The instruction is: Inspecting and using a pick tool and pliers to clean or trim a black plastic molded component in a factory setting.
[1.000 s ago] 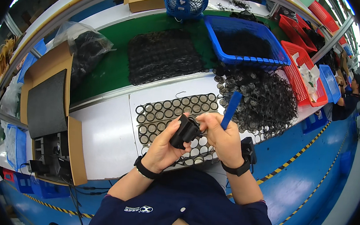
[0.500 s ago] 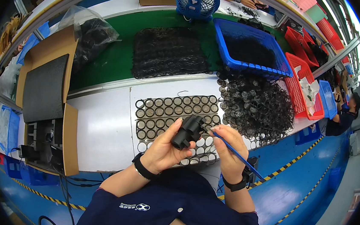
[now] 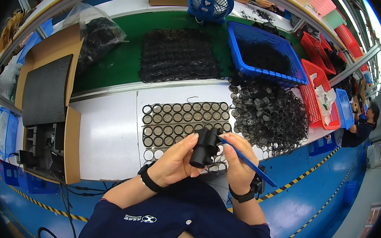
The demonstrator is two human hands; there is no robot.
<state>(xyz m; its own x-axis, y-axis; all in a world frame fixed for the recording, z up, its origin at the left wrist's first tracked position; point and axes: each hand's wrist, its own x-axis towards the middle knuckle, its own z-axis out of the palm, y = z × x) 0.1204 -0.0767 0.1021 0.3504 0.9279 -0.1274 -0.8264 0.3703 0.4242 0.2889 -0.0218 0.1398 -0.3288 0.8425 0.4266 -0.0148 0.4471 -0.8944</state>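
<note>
Black and tubular, the part point(image 3: 200, 150) our left hand point(image 3: 174, 158) grasps is over the bench's point(image 3: 101, 134) ringed discs point(image 3: 168, 118), and the blue tool point(image 3: 262, 173) our right hand point(image 3: 238, 163) pinches could skid off its curved side if we press unevenly.

Black tubular part point(image 3: 203, 148), blue tool point(image 3: 258, 170)

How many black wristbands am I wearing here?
2. One wristband is on the wrist of your left hand, which holds a black part; the other wristband is on that of your right hand, which holds a blue tool. None seem hidden.
</note>
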